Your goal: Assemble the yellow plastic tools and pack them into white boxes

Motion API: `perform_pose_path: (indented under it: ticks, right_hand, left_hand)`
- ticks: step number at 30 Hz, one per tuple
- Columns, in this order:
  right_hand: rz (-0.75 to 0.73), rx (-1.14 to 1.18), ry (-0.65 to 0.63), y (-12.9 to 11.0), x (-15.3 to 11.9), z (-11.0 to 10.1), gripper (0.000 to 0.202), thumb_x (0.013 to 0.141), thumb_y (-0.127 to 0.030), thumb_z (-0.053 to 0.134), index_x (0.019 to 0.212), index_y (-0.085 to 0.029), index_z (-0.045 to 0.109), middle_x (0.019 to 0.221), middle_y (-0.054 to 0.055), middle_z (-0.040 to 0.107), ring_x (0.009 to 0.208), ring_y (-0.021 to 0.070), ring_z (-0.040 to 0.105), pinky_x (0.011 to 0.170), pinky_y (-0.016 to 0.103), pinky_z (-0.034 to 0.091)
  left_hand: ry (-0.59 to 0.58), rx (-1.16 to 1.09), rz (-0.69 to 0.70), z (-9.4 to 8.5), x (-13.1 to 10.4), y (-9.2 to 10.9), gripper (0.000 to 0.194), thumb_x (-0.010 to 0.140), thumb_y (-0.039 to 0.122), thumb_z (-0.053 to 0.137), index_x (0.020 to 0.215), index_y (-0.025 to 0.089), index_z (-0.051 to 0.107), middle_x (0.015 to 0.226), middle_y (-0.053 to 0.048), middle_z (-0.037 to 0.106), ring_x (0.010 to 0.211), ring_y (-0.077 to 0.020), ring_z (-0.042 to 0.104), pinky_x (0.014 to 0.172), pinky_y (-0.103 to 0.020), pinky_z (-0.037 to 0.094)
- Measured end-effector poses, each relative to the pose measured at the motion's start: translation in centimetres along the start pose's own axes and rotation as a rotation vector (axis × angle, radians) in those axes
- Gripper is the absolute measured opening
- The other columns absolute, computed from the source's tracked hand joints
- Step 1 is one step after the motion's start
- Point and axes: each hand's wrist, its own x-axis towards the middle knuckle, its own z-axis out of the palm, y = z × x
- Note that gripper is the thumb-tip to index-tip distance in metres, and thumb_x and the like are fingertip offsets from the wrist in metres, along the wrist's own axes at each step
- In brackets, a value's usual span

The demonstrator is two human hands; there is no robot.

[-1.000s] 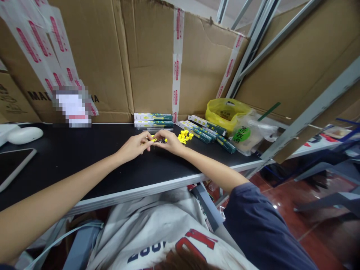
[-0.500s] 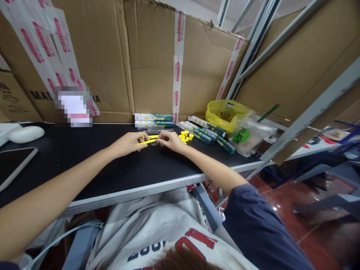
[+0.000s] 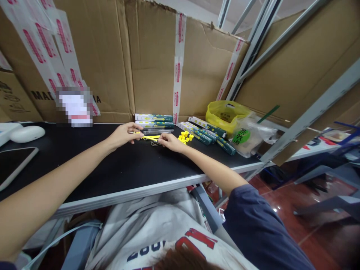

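Observation:
A thin yellow stick point(image 3: 152, 138) spans the gap between my hands, low over the black table. My left hand point(image 3: 123, 135) is closed on its left part, and a bit of yellow shows among the fingers. At its right end my right hand point(image 3: 172, 143) pinches with thumb and forefinger; the exact contact is too small to see. Thin pale loops point(image 3: 154, 143), like cord or rubber bands, lie beneath the stick. To the right of my right hand sits a cluster of small yellow pieces point(image 3: 185, 137).
Behind my hands lie stacked green-and-white boxes point(image 3: 154, 124) and a clear tray point(image 3: 157, 131). More boxes point(image 3: 208, 135) lie right, beside a yellow bag point(image 3: 225, 116) and a clear bag point(image 3: 246, 138). A tablet-like device point(image 3: 15, 165) rests left. Cardboard point(image 3: 154, 67) walls the back.
My left hand has moved a little left and up, away from my right hand, and its fingers have lifted. More of the pale loops shows now. My right hand has hardly moved.

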Motion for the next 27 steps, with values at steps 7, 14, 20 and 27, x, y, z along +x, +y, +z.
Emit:
perform_pose_path:
  ticks: [7, 14, 20, 27]
  right_hand:
    - [0.018, 0.224, -0.072, -0.3, 0.0, 0.8, 0.022, 0.092, -0.032, 0.057, 0.079, -0.015, 0.054, 0.061, -0.004, 0.054, 0.058, 0.0087, 0.048, 0.061, 0.021, 0.039]
    - [0.072, 0.347, -0.112, -0.8, 0.0, 1.1, 0.019, 0.093, -0.029, 0.059, 0.081, -0.014, 0.055, 0.068, -0.002, 0.059, 0.061, 0.0081, 0.052, 0.061, 0.02, 0.041]
    - [-0.008, 0.437, -0.192, -0.3, 0.2, 1.6, 0.02, 0.093, -0.03, 0.061, 0.083, -0.013, 0.056, 0.066, -0.003, 0.058, 0.061, 0.0089, 0.053, 0.067, 0.023, 0.043]
    - [-0.064, 0.415, -0.287, -0.9, -0.3, 1.8, 0.037, 0.083, -0.048, 0.073, 0.083, -0.014, 0.058, 0.076, 0.0, 0.062, 0.072, 0.011, 0.058, 0.077, 0.027, 0.047]
  left_hand:
    - [0.107, -0.475, -0.068, 1.2, -0.6, 0.9, 0.026, 0.07, 0.024, 0.081, 0.089, 0.013, 0.066, 0.096, -0.009, 0.076, 0.07, -0.0102, 0.069, 0.059, -0.018, 0.057]
    - [0.242, -0.465, 0.021, 1.5, -0.4, 0.7, 0.023, 0.073, 0.028, 0.079, 0.084, 0.013, 0.066, 0.102, -0.009, 0.075, 0.083, -0.0123, 0.071, 0.068, -0.019, 0.058]
    - [0.239, -0.492, 0.027, 1.9, -0.8, 0.9, 0.03, 0.075, 0.032, 0.076, 0.083, 0.017, 0.051, 0.084, -0.005, 0.075, 0.076, -0.0156, 0.074, 0.074, -0.029, 0.061]
    - [0.284, -0.407, 0.083, 2.3, -1.1, 1.1, 0.038, 0.075, 0.042, 0.075, 0.087, 0.02, 0.046, 0.074, 0.001, 0.069, 0.065, -0.0162, 0.073, 0.067, -0.034, 0.062]
